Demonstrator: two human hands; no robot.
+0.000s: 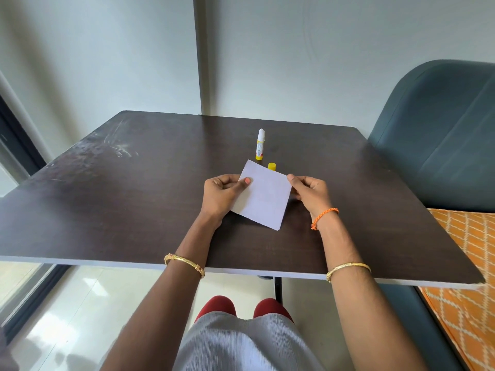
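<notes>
Holding the white paper (pixel 263 196) from both sides, I see my left grip (pixel 223 195) closed on its left edge, with the thumb lying on top and the other fingers curled at the edge. My right grip (pixel 312 192) pinches the upper right corner between the thumb and the fingers. The paper is tilted over the middle of the dark counter (pixel 120 188); I cannot tell if its lower corner touches the surface. Just behind the paper stands a yellow cap (pixel 272 166), with its base hidden by the paper's far edge. A little farther back the glue stick (pixel 260 144) stands upright and uncovered, apart from the cap. A blue-grey chair (pixel 442 135) is at the right of the counter.
</notes>
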